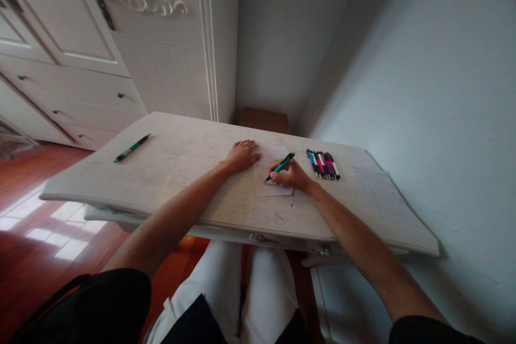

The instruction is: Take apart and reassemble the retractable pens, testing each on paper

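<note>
A green and black pen (287,160) is gripped in my right hand (293,176), its tip down at the surface of a white sheet of paper (274,190). My left hand (243,155) lies flat with its fingers stretched out, at the upper left edge of that sheet. To the right of my right hand, several pens (323,165) in blue, white, pink, purple and black lie side by side in a row. Any writing on the sheet is too faint to make out.
Another green pen (132,148) lies alone at the left of the white table (193,142). A sheet covered with handwriting (381,192) rests at the right, near the wall (455,118). Beyond the table stand a white wardrobe (169,64) and a brown wooden piece (265,120).
</note>
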`<state>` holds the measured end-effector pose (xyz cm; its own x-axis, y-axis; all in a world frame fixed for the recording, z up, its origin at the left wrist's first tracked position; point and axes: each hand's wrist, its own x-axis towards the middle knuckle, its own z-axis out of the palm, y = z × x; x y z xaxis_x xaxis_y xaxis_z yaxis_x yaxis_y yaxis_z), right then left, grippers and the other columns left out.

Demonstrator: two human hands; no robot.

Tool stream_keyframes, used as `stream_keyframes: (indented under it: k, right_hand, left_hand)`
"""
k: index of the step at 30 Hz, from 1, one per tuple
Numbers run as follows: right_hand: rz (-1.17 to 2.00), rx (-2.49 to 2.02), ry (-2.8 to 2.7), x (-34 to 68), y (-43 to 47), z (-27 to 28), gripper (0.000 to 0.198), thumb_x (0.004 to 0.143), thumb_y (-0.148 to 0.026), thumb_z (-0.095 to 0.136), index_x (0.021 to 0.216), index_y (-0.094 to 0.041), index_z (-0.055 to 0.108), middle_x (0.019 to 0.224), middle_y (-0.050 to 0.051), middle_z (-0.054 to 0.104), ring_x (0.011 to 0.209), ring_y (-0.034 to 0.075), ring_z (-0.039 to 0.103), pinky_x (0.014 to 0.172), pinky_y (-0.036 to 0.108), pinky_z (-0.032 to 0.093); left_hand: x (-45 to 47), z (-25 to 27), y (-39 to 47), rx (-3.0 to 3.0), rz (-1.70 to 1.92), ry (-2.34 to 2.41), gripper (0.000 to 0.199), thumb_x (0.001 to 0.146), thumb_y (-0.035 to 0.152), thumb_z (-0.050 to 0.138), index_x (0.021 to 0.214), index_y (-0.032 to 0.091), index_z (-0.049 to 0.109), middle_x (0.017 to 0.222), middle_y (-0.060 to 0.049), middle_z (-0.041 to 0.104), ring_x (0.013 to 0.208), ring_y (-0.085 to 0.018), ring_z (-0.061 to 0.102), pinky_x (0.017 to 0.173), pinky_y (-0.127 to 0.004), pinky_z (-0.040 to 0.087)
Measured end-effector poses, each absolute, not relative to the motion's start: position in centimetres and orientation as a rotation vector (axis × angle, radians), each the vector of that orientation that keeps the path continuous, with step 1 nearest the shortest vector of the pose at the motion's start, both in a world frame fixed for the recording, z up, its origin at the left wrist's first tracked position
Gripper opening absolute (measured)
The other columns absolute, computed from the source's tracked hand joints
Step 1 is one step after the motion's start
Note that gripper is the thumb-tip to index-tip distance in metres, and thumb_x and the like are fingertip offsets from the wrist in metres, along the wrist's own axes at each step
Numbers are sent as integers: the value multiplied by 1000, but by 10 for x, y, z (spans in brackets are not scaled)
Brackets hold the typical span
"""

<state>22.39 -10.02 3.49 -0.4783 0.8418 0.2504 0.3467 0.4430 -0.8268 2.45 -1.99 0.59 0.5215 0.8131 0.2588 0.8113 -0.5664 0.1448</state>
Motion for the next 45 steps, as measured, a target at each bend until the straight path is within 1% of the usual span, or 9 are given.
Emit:
stream_keyframes:
  k: [4,9,15,19,24,30,41,45]
  right_hand:
    - [922,-979,-2038,224,-98,32,15,72,-30,63,72,-15,65,64,3,64,58,14,58,57,26,47]
    - [791,-977,-2045,224,-94,24,18,77,-32,62,80,-14,68,68,4,65,60,14,55,58,26,46]
    - [689,-939,-2090,224,-92,19,18,80,-30,60,84,-14,68,73,4,66,63,14,56,63,27,47]
    - [690,-966,-2098,224,-92,18,19,81,-30,60,86,-14,68,73,4,66,63,14,57,62,26,46]
    - [650,-981,-2094,224,-91,18,18,81,-31,60,86,-15,68,71,3,66,63,14,55,61,26,45]
    - [646,-991,-2085,223,-90,17,19,81,-32,59,86,-16,68,69,3,65,60,13,53,59,26,44]
    - [623,-1014,-2072,223,-90,18,21,82,-32,59,87,-15,69,67,2,64,58,12,52,58,25,43]
    - [633,-1031,-2057,222,-90,18,21,81,-33,60,86,-15,69,67,2,64,57,11,51,57,24,43]
  left_hand:
    - [25,6,-20,2725,471,1473,43,96,45,40,126,21,58,141,-9,52,133,-23,44,111,-38,32]
    - [25,6,-21,2727,466,1471,43,96,45,40,127,21,57,141,-8,52,134,-22,43,112,-37,31]
    - [26,8,-22,2710,440,1490,43,96,44,41,129,20,57,142,-8,52,135,-23,42,112,-37,31]
    - [26,8,-22,2714,449,1489,44,96,44,41,129,19,57,141,-9,52,134,-23,42,111,-37,31]
    - [25,6,-20,2708,457,1487,42,96,45,41,129,23,56,142,-7,52,135,-22,42,111,-38,31]
    - [25,5,-20,2705,472,1473,44,96,44,41,129,20,57,141,-10,52,134,-24,42,111,-39,32]
    - [26,6,-20,2724,451,1480,44,96,44,40,128,19,57,141,-10,52,134,-24,43,110,-38,32]
    - [26,6,-20,2714,434,1484,43,96,44,40,127,21,57,142,-9,52,134,-23,43,110,-39,32]
